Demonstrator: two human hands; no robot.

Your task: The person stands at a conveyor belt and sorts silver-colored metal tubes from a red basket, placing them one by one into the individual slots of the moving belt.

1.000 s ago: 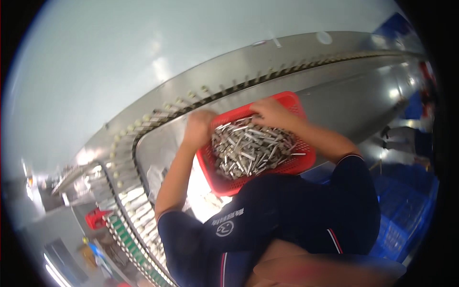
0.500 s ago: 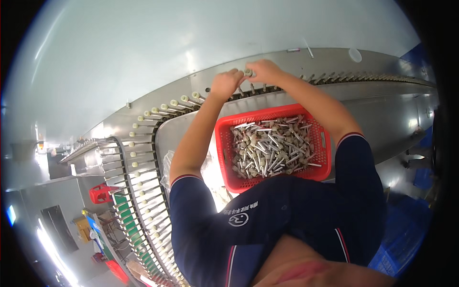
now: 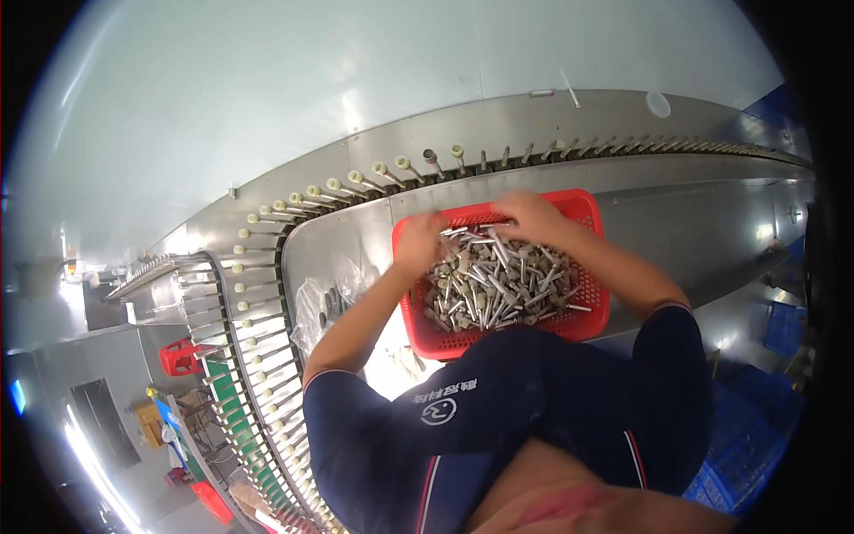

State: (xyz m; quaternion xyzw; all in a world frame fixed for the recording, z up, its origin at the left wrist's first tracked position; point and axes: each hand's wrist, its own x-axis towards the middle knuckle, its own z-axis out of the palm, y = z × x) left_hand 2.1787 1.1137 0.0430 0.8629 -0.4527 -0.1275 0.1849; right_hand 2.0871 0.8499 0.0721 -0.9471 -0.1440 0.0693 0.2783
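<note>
My left hand (image 3: 420,242) is at the back left of a red plastic basket (image 3: 594,283), its blurred fingers at the edge of the pile inside. My right hand (image 3: 534,219) reaches over the basket's back rim into the same pile; motion smears its fingertips too. Many small parts with metal stems and dull greenish-grey heads (image 3: 498,283) fill the basket. Whether either hand pinches one cannot be made out. Beyond the hands runs a curved line of upright posts. Pale-green cup-shaped heads (image 3: 380,169) top those to the left; bare posts (image 3: 505,157) continue to the right.
The line curves around a metal table (image 3: 334,240) and comes down my left side. A clear plastic bag (image 3: 311,307) lies left of the basket. On the back ledge are a white lid (image 3: 658,104) and a thin stick (image 3: 569,89). Blue crates (image 3: 747,436) stand lower right.
Both hands have come down from the line of posts into the basket. The head my fingers held at the line now stands on a post there. The capped posts have shifted slightly left.
</note>
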